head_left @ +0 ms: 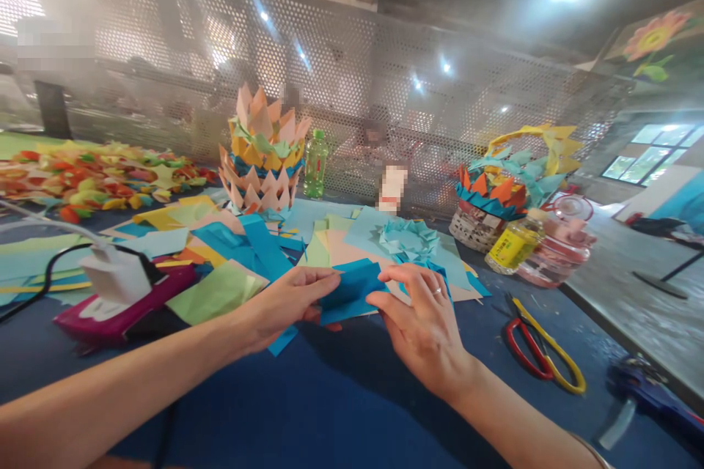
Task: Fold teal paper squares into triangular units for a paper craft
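Head cam, only view: L hand (300, 297) grips the L end of a creased bright-blue paper piece (349, 293) betw. thumb & fingers; R hand (423, 326) has thumb tip against its R side, index by the edge, can't tell if it's a firm pinch. Paper's held up off the navy tabletop (264, 418), betw. both hands, prob. so both ends can be worked w/o snagging. Loose bright-blue paper strips (264, 245) lie just beyond L hand, likely for quick reach. Pale-blue folded-paper ring (408, 240) sits flat behind R hand, prob. parked clear of fingers. Scissors w/ red & yellow handles (544, 348) + dark-blue glue gun (649, 388) rest apart on R, seemingly handy for R hand. Magenta power strip (165, 286) w/ white plug (113, 275) on L, prob. kept aside for cables.
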The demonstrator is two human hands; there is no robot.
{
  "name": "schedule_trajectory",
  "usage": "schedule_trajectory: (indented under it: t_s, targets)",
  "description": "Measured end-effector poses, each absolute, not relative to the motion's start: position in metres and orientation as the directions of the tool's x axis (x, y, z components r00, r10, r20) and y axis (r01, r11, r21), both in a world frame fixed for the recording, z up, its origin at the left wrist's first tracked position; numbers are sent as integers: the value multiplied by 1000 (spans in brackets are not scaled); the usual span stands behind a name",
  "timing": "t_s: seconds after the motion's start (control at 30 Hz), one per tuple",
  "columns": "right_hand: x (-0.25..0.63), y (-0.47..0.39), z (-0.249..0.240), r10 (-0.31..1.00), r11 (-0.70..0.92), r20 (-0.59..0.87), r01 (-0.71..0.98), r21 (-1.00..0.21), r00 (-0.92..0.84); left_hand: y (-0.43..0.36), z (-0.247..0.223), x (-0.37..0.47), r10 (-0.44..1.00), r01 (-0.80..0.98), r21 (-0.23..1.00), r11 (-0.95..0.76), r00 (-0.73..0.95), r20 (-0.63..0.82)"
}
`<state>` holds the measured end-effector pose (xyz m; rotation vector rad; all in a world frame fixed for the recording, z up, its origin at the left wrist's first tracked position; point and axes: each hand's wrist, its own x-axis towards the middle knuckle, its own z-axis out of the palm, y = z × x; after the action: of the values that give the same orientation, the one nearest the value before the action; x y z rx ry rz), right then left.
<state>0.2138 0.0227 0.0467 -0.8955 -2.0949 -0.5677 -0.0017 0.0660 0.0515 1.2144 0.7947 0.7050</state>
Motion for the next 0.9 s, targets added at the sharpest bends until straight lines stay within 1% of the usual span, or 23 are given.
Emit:
schedule_trajectory:
  t_s: [0.13,0.3,0.4,0.5,0.6,0.73,0.9]
  targets:
    - [214,23,45,380,653,794,746,132,-474,67,51,-2,819,-67,972,227,553,-153]
    - [210,17,46,382,628,773,756,185,-507,64,53,0,829,-113,963,243,540,-146]
    - [205,11,46,360,665,732,710,233,-578,60,52,1,823,-138,952,272,547,-155]
    - [202,8,45,338,706,722,670,229,-604,58,52,2,828,-177,939,295,538,-159]
    - [202,8,46,355,731,744,664,157,-566,58,53,2,826,-216,925,312,542,-152]
    - [203,13,45,458,734,752,679,-17,-475,57,56,2,826,-257,914,314,549,-129]
    - [201,17,40,543,695,768,695,-184,-339,58,56,2,833,-301,910,284,547,-79]
